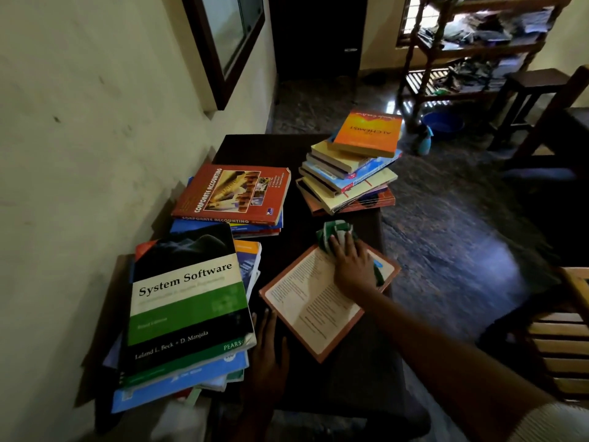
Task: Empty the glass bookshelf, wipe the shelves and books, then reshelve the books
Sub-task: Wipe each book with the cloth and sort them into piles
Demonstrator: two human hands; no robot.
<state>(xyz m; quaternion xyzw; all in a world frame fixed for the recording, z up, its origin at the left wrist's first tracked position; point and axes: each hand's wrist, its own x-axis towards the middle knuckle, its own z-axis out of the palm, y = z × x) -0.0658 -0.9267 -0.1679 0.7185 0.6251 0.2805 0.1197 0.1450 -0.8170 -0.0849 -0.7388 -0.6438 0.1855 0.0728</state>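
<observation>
An orange-edged book [314, 301] lies back cover up on the dark table [344, 378]. My right hand [353, 266] presses a green and white cloth [334, 234] onto the book's far corner, fingers spread over the cloth. My left hand [271, 349] lies flat on the table with straight fingers, between this book and a pile topped by the "System Software" book [188, 301]. A second pile topped by the red "Corporate Accounting" book [232, 194] sits further back. A third, uneven pile carries an orange "Alchemist" book [368, 132].
A wall with a dark-framed glass door [229, 43] runs along the left. On the floor beyond the table stand a blue basin [443, 121] and a spray bottle [424, 141]. A wooden rack [471, 49] with clutter and wooden chairs [561, 339] stand to the right.
</observation>
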